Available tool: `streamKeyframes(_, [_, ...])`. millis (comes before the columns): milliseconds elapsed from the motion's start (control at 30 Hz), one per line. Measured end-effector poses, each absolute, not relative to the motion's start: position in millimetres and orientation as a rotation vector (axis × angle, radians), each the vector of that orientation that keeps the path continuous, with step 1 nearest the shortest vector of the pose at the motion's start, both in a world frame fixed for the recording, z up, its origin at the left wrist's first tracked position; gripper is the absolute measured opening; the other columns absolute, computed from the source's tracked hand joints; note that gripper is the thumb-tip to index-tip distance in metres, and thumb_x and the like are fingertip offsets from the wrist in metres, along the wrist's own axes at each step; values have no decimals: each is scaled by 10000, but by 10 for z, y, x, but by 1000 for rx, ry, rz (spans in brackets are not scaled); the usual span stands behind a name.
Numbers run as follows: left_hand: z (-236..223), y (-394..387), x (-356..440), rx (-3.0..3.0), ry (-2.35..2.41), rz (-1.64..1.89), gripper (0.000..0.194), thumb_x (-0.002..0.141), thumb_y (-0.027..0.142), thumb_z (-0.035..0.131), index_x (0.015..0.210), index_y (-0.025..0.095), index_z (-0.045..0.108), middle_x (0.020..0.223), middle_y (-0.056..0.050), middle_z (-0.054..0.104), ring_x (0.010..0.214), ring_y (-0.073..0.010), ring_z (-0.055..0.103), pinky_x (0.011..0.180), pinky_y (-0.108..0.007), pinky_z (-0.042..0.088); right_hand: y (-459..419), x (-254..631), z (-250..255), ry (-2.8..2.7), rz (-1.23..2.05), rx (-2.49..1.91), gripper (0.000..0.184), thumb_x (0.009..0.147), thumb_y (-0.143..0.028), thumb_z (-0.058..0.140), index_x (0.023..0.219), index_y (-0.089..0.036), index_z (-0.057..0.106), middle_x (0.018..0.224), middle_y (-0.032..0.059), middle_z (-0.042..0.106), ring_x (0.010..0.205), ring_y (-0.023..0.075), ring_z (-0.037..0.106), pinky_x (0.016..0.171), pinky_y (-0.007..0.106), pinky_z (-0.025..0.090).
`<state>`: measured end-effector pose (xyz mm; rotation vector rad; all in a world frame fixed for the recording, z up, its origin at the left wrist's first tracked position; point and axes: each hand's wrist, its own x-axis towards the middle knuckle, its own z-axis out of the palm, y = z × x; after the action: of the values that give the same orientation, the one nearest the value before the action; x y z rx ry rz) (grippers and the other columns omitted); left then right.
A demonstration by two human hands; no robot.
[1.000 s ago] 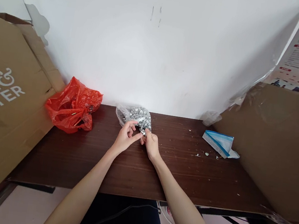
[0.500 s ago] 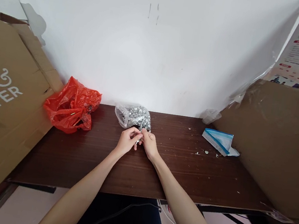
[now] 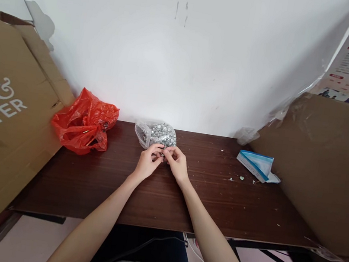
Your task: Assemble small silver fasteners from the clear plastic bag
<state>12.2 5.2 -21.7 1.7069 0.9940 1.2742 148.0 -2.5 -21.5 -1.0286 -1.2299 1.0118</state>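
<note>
A small metal piece (image 3: pixel 162 152) sat pinched between the two hands, just in front of the clear bag of metal parts (image 3: pixel 156 133), which lay on the desk (image 3: pixel 164 199) near its back edge against the white wall (image 3: pixel 184 62). The left hand (image 3: pixel 147 162) and the right hand (image 3: pixel 176 163) met there, fingers closed on the piece, too small to tell its shape. Left of the clear bag lay a crumpled red plastic bag (image 3: pixel 84 126), and beyond that a leaning cardboard sheet (image 3: pixel 1 122). Well to the right of the clear bag rested a blue-and-white packet (image 3: pixel 256 165), with small scraps (image 3: pixel 236 178) scattered beside it and brown cardboard (image 3: pixel 323 162) behind.
</note>
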Motion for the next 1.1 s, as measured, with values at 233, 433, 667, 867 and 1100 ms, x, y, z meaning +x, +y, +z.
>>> streamKeyframes(233, [-194,21,118,1945,1054,1316,411,792,99,545,1193,184,523,957,-58,664,719,-101,581,741,-259,549,-58,1536,-204,-1468,754,-1170,277,822,-432,584,882,-172,656,684,8,630,611,143,552,615,254,434])
streamKeyframes(433, [-204,16,109,2012,1061,1338,397,807,108,540,1196,184,518,947,-54,666,705,-101,581,737,-255,541,-87,1521,-186,-1546,667,-1325,323,850,-487,539,788,-174,592,692,28,641,604,154,556,611,254,417])
streamKeyframes(667, [-208,-17,108,2152,1036,1309,407,818,99,510,1213,197,536,956,-56,648,757,-117,571,785,-275,525,-101,1512,-216,-1711,560,-1455,389,926,-467,386,660,-203,488,590,4,544,562,153,499,557,242,323])
streamKeyframes(867, [-177,6,110,1893,1118,1293,275,825,278,598,1073,164,634,959,-76,672,720,-127,594,580,-215,521,-64,1492,-261,-1631,545,-1373,418,957,-401,269,659,-198,482,596,14,540,560,154,486,560,250,317])
streamKeyframes(1100, [-192,25,128,1600,1040,1208,277,814,383,613,882,122,675,743,-28,632,522,-84,554,466,-200,491,-49,1452,-282,-1651,577,-1279,415,951,-399,300,668,-187,518,597,10,558,547,142,486,553,243,324])
